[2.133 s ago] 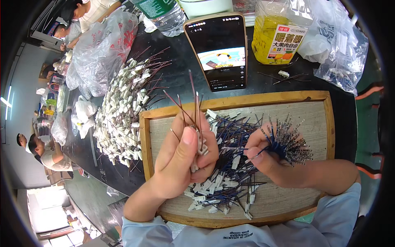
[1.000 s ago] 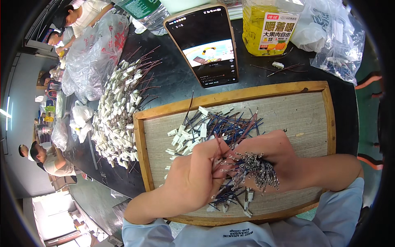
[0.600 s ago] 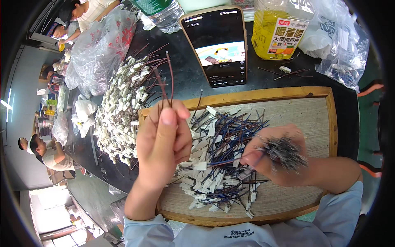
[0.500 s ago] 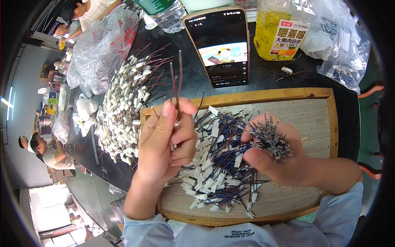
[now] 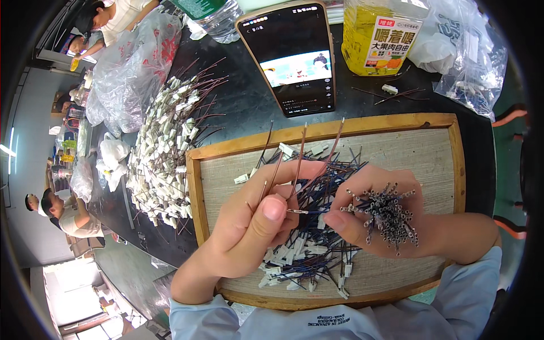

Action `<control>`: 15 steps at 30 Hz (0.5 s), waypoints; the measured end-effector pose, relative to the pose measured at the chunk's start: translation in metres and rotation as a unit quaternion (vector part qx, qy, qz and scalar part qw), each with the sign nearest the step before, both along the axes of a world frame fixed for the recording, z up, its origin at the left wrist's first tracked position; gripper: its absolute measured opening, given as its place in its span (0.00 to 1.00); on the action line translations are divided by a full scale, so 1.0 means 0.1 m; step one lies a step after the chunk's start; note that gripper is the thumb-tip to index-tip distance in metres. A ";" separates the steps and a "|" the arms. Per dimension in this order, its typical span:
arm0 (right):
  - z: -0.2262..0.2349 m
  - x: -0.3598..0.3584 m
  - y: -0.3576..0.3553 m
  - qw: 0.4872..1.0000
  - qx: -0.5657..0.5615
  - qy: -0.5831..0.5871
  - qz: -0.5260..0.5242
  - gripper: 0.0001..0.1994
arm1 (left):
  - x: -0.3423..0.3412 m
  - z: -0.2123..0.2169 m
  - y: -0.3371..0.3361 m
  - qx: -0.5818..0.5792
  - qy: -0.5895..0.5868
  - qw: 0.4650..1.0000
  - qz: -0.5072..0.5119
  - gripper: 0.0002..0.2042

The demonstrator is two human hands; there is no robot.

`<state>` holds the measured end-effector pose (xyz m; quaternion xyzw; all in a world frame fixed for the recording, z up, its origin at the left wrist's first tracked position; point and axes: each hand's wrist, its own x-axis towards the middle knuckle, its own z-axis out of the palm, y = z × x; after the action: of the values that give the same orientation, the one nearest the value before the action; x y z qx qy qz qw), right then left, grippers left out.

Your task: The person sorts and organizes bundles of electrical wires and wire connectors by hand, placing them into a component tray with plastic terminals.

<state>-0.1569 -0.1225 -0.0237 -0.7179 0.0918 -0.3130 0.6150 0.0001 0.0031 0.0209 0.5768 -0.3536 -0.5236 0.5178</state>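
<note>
My left hand [image 5: 243, 238] pinches several thin brown wires [image 5: 304, 141], which fan upward out of its fingers. At its thumb tip sits a small metal terminal [image 5: 297, 211], and a dark blue wire stretches from there toward the right hand. My right hand [image 5: 374, 179] is closed around a thick bundle of dark blue wires [image 5: 388, 218], their crimped metal ends facing up. Beneath both hands, white plastic connectors [image 5: 297, 249] with dark wires lie heaped in a wood-framed tray [image 5: 328, 128]. Whatever the left palm holds is hidden.
Left of the tray lies a large heap of white connectors with brown wires [image 5: 161, 153]. Behind stand a phone [image 5: 300, 68] playing a video and a bottle of yellow drink [image 5: 377, 39]. A loose connector [image 5: 389, 89] and plastic bags [image 5: 473, 73] are at back right. People sit at the far left.
My left hand has moved right and turned over, bringing its fingertips close to the right hand. The right hand's bundle has tilted and spread, showing more metal ends.
</note>
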 end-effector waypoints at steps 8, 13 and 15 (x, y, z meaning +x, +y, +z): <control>0.07 -0.09 -0.09 0.992 0.039 0.022 0.118 0.10 | -0.07 -0.03 0.05 0.020 -0.094 0.995 0.013 0.32; 0.06 -0.09 -0.07 0.990 0.056 0.034 0.125 0.10 | -0.04 -0.01 0.04 0.007 -0.157 0.987 -0.010 0.30; 0.01 -0.05 -0.02 0.998 0.017 0.026 0.063 0.06 | -0.05 0.01 0.04 0.002 -0.207 0.978 -0.026 0.29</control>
<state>-0.1624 -0.1250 -0.0223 -0.7192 0.0674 -0.2533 0.6435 -0.0045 0.0072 0.0220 0.6646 -0.4667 -0.4068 0.4184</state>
